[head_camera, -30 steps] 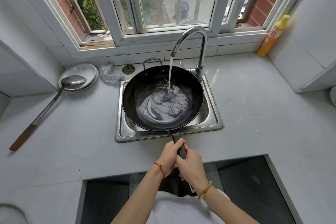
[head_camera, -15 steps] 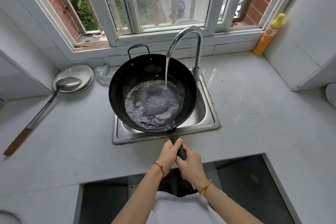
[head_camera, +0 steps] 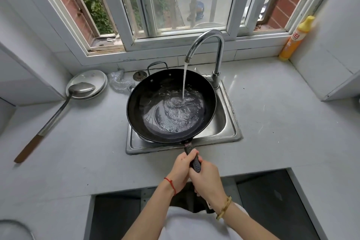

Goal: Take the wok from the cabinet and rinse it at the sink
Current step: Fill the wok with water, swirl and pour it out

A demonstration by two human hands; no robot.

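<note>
Now both hands grip the wok's long handle (head_camera: 192, 159) over the counter's front edge: the left hand (head_camera: 180, 172) wraps it nearer the pan, the right hand (head_camera: 207, 179) curls round it behind. The black wok (head_camera: 144, 103) sits over the steel sink (head_camera: 229, 128), holding swirling water. A stream from the curved tap (head_camera: 211, 45) falls into it. A ladle (head_camera: 58, 113) rests on a plate (head_camera: 95, 76) to the left.

The black round wok (head_camera: 171, 103) sits over the steel sink (head_camera: 231, 132), covering most of the basin; water pools and swirls in its bottom; a small loop handle sits at its far rim; its long dark handle points toward the person.
</note>
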